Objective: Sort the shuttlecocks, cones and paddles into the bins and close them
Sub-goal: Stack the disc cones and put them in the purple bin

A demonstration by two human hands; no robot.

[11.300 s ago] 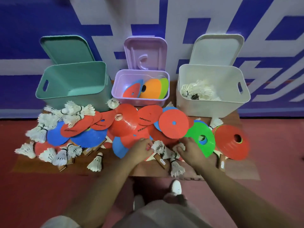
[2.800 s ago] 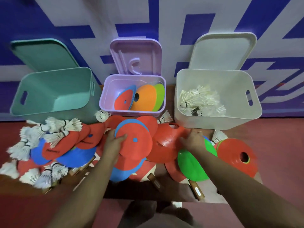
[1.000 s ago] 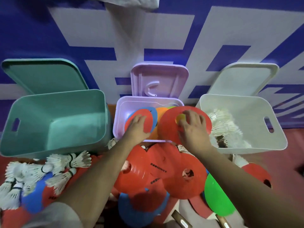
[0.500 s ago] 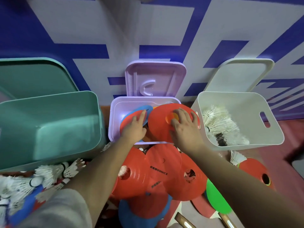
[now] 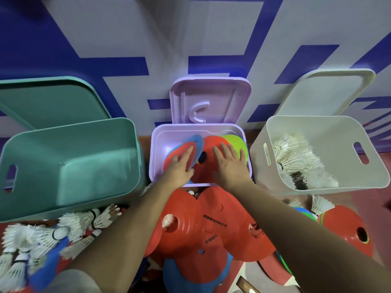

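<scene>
A red cone stands tilted inside the purple bin, between a red-and-blue cone and a green cone. The right hand lies flat on it, fingers straight and spread. The left hand presses the red-and-blue cone, fingers straight. A teal bin and a white bin holding shuttlecocks flank the purple one.

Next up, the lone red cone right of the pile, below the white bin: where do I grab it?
Pinch the red cone at its right rim, coming from the right. It lies hole up; a shuttlecock crowds its upper-left edge and the right forearm covers its lower left.
</scene>
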